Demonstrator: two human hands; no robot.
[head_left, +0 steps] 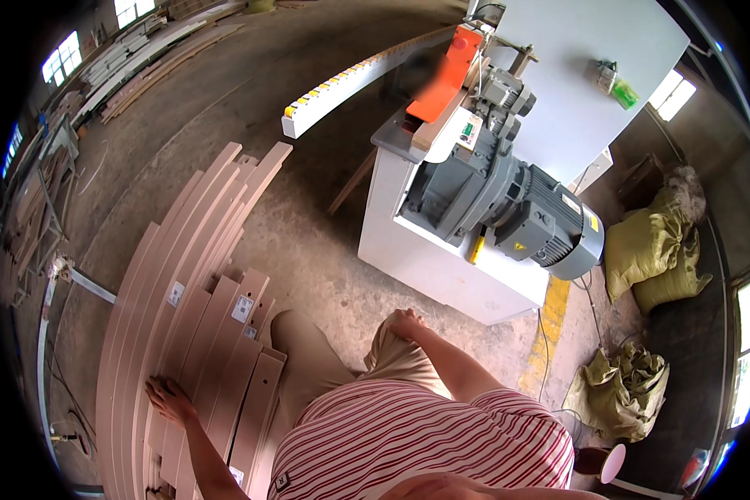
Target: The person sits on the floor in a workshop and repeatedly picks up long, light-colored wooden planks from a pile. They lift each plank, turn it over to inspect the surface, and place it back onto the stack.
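My left hand (172, 402) lies on a stack of long, brownish-pink boards (183, 333) at my left. Its fingers are spread and hold nothing. Several boards carry white labels, and dark holes show near the ends of the shorter ones. My right hand (406, 323) rests on my bent knee (385, 350), its fingers curled in, with nothing visible in them. I am beside the stack, wearing beige trousers and a red-and-white striped shirt.
Ahead stands a white machine cabinet (442, 279) with a large grey motor (550, 221) and an orange guard (446, 79). A curved white roller rail (342, 90) runs off behind it. Yellow-green sacks (646, 250) stand right. Cables trail over the floor; long boards (154, 62) lie far left.
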